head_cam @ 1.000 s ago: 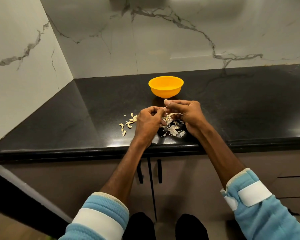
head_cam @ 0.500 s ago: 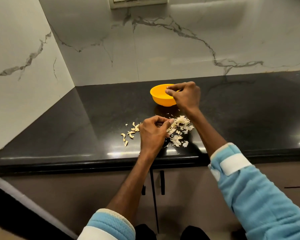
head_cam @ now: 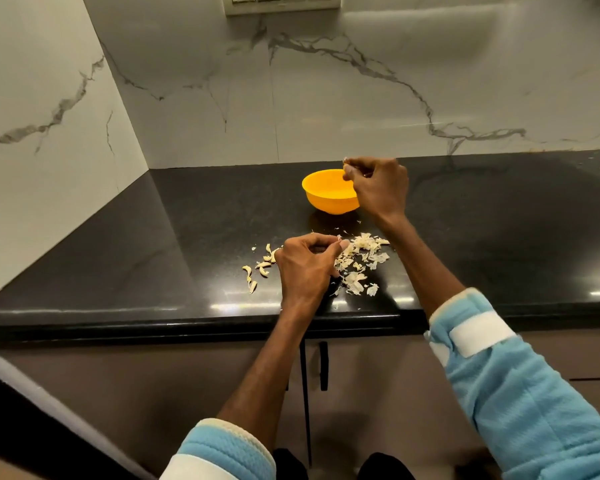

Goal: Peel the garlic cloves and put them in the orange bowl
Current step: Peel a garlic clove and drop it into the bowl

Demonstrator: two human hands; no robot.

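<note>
Right hand [head_cam: 378,192] pinches a small pale clove [head_cam: 345,161] over the bowl [head_cam: 321,194], likely about to drop it in. Left hand [head_cam: 303,268], fingers curled, rests on the desk [head_cam: 187,244] beside skins [head_cam: 361,261]; whether it holds anything is unclear. Next: let go, then take another of the loose cloves [head_cam: 262,268].

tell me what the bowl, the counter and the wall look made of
Bowl: probably plastic, smooth with a soft sheen; even bright orange and a thin rim.
Counter: polished dark stone, perhaps granite; fine speckle and sharp light reflections.
Wall: glossy marble-look slab or tile; grey veins and faint seams. Whether it is real stone or a print cannot be told.
</note>
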